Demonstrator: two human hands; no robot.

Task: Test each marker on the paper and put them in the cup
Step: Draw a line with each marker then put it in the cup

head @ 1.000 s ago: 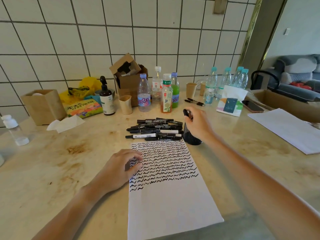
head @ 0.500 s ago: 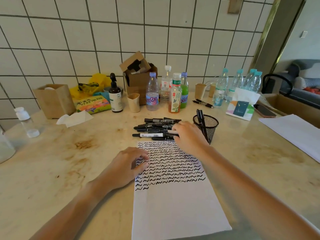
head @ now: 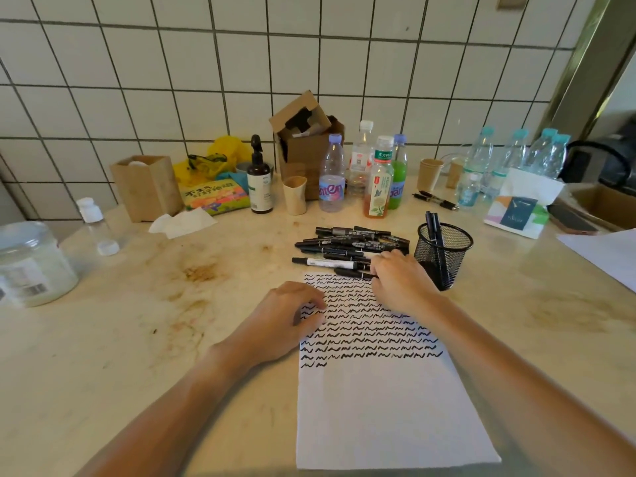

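— What's the head view giving you?

— I see the paper (head: 378,390) lying flat on the counter (head: 155,339), its top half covered in rows of black squiggles. The left hand (head: 285,321) rests on the paper's left edge, fingers loosely curled, grasping nothing.

— And the right hand?

— The right hand (head: 399,284) sits at the paper's top edge, against the near side of the marker pile (head: 347,249). Its fingers curl onto the closest marker (head: 351,273), but I cannot tell whether the grip has actually closed around it.

— Where's the cup?

— The black mesh cup (head: 444,253) stands upright just right of the pile and touching distance from the right hand. Two markers (head: 434,232) stand in it, leaning against the rim. Behind the pile I see bottles (head: 375,177) and a cardboard box (head: 306,146) along the tiled wall.
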